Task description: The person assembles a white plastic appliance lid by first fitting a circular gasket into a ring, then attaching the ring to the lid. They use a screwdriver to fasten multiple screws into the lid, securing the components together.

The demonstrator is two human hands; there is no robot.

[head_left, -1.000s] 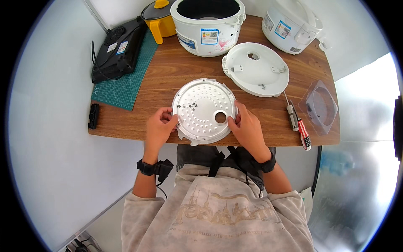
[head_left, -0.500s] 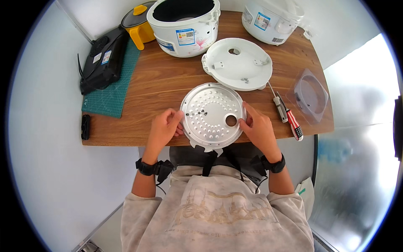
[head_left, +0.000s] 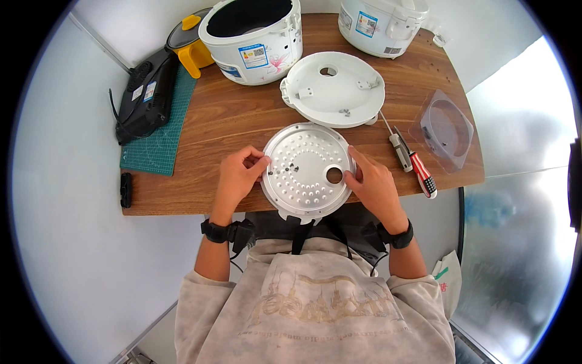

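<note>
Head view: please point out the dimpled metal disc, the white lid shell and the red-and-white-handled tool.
dimpled metal disc [head_left: 309,165]: head view, on its dimpled middle
white lid shell [head_left: 334,94]: head view, on its upturned face
red-and-white-handled tool [head_left: 419,167]: head view, on its striped handle

Right hand [head_left: 374,183] on silver disc [head_left: 309,170]

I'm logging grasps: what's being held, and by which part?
The dimpled metal disc, by its rim: left grip at the left edge, right grip at the right edge.
</note>
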